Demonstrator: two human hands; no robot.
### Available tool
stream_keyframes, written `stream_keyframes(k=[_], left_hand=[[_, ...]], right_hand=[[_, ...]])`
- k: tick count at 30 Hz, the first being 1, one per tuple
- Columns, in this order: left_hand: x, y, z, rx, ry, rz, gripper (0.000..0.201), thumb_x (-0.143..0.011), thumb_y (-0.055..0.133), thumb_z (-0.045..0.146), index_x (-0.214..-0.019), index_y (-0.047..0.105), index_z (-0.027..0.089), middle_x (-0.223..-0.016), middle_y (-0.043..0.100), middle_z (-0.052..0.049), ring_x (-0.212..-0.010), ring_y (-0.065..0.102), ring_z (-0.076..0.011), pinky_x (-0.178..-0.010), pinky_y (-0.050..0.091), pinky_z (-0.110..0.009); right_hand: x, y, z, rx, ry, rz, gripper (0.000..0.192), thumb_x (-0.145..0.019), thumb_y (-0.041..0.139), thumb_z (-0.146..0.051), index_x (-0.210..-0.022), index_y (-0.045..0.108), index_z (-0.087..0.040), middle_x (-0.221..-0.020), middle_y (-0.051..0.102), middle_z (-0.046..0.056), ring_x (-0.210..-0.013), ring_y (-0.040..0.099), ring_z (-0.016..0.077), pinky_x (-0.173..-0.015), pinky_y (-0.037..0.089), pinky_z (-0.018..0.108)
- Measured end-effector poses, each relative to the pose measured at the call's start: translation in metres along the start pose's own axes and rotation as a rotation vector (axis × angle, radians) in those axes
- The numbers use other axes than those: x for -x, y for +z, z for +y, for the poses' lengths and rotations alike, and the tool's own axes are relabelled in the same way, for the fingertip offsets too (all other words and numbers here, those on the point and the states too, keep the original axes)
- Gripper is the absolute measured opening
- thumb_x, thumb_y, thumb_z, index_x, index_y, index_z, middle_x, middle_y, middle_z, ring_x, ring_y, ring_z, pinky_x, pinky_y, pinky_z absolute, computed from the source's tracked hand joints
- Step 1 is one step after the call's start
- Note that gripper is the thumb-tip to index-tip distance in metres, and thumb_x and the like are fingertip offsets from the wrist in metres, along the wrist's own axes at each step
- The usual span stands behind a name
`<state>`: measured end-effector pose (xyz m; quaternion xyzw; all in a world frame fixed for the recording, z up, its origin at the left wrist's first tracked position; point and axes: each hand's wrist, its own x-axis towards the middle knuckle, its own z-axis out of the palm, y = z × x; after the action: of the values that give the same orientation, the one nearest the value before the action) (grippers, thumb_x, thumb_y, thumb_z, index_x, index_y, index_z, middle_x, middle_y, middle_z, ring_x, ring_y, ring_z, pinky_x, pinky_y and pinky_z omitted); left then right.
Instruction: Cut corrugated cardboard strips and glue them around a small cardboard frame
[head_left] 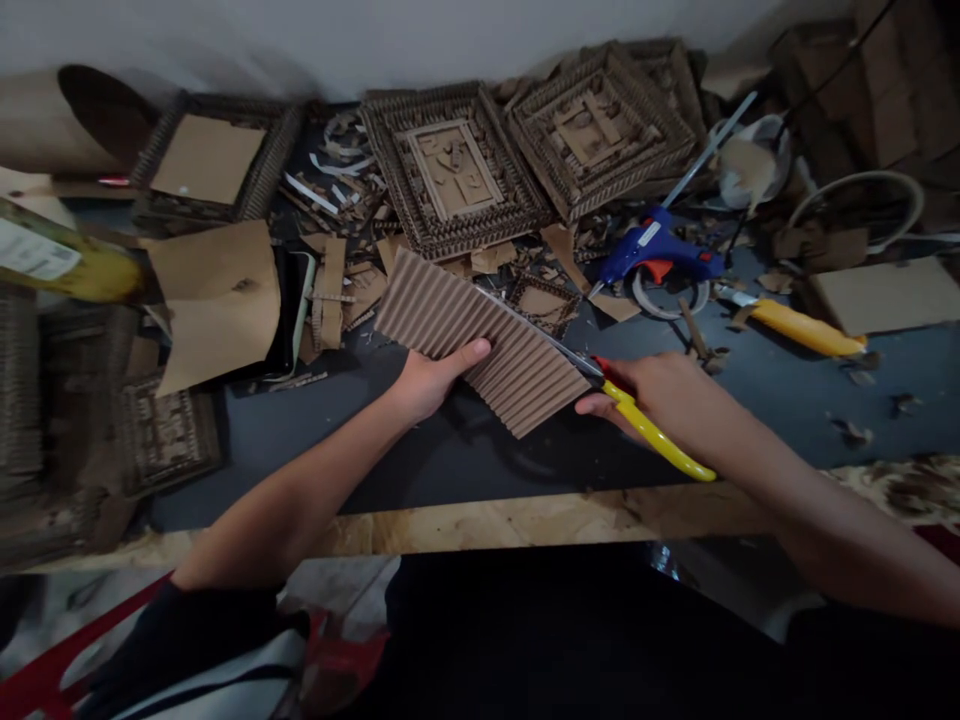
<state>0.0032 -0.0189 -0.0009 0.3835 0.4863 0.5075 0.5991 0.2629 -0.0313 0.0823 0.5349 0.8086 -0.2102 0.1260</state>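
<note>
One corrugated sheet (516, 366), left fingers (466, 355) gripping its near edge, right fingers (598, 404) holding scissors (646, 426)

**External Appearance: Arms and Clothing**

The torso is covered by a dark garment (540, 640), near black, with a plain visible surface; its folds and seams are lost in shadow. The left sleeve (210, 625) is short, dark navy to black, and ends near the elbow. The right sleeve (862, 665) is similarly dark; its edge is poorly lit. The left forearm (322, 470) and right forearm (765, 465) are bare. The left hand (435, 383) and right hand (664, 390) are likewise uncovered.
</note>
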Motion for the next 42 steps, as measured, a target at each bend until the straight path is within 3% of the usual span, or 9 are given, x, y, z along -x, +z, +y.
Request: stream_keyframes(k=[8,14,18,21,24,32,38,42], left_hand=[[-0.002,-0.004,0.007,0.066,-0.039,0.027,0.107,-0.038,0.102,0.061,-0.13,0.058,0.027,-0.095,0.073,-0.006,-0.117,0.07,-0.041,-0.106,0.058,-0.06],[0.003,-0.012,0.011,0.005,-0.065,-0.026,0.103,-0.041,0.101,0.063,-0.128,0.059,0.028,-0.101,0.074,-0.007,-0.118,0.071,-0.0411,-0.105,0.06,-0.06],[0.009,-0.019,0.016,-0.03,-0.05,-0.032,0.102,-0.043,0.1,0.063,-0.128,0.059,0.026,-0.102,0.074,-0.009,-0.122,0.068,-0.0432,-0.107,0.058,-0.062],[0.013,-0.013,0.015,-0.043,-0.043,-0.047,0.102,-0.039,0.101,0.063,-0.125,0.062,0.024,-0.099,0.074,-0.009,-0.115,0.071,-0.0421,-0.105,0.058,-0.061],[0.016,-0.002,0.009,-0.063,-0.024,-0.107,0.101,-0.041,0.098,0.066,-0.125,0.062,0.024,-0.1,0.074,-0.009,-0.112,0.072,-0.0383,-0.108,0.056,-0.058],[0.016,0.015,0.006,-0.021,-0.021,-0.077,0.103,-0.04,0.098,0.068,-0.125,0.061,0.024,-0.107,0.073,-0.009,-0.118,0.068,-0.0367,-0.112,0.051,-0.056],[0.016,0.023,0.022,0.041,-0.076,-0.032,0.084,-0.036,0.101,0.061,-0.102,0.064,0.023,-0.097,0.071,-0.006,-0.118,0.067,-0.0359,-0.11,0.051,-0.054],[0.025,0.021,0.028,0.066,-0.123,0.01,0.075,-0.036,0.103,0.054,-0.089,0.061,0.021,-0.095,0.071,-0.005,-0.108,0.07,-0.031,-0.11,0.051,-0.053]], right_hand=[[-0.001,-0.008,-0.014,0.062,0.032,-0.001,0.072,-0.097,0.029,-0.08,-0.079,0.061,-0.019,-0.064,0.061,0.012,-0.061,0.056,0.0236,-0.06,0.021,0.032],[-0.002,0.006,-0.011,0.011,0.026,0.044,0.068,-0.095,0.032,-0.081,-0.072,0.061,-0.024,-0.057,0.047,0.003,-0.053,0.042,0.0183,-0.061,0.021,0.032],[0.003,0.003,-0.017,-0.05,0.034,0.039,0.066,-0.091,0.039,-0.083,-0.071,0.059,-0.024,-0.059,0.051,0.003,-0.055,0.047,0.0182,-0.058,0.024,0.031],[0.011,-0.007,-0.021,-0.072,-0.001,-0.017,0.066,-0.087,0.046,-0.086,-0.084,0.061,-0.022,-0.077,0.066,0.01,-0.065,0.058,0.0226,-0.058,0.027,0.032],[0.018,-0.013,-0.022,-0.041,-0.007,-0.044,0.07,-0.086,0.048,-0.087,-0.1,0.061,-0.02,-0.091,0.071,0.014,-0.075,0.065,0.0272,-0.058,0.029,0.032],[0.018,0.0,-0.013,-0.056,-0.061,0.015,0.075,-0.095,0.03,-0.084,-0.096,0.065,-0.017,-0.082,0.071,0.013,-0.068,0.064,0.0234,-0.06,0.028,0.031],[0.01,0.001,-0.003,-0.101,-0.062,0.036,0.065,-0.098,0.034,-0.076,-0.083,0.064,-0.02,-0.072,0.069,0.013,-0.073,0.07,0.0304,-0.06,0.032,0.033],[0.009,-0.002,-0.005,-0.141,-0.108,0.019,0.065,-0.099,0.032,-0.073,-0.086,0.067,-0.019,-0.077,0.072,0.017,-0.076,0.072,0.033,-0.062,0.036,0.034]])
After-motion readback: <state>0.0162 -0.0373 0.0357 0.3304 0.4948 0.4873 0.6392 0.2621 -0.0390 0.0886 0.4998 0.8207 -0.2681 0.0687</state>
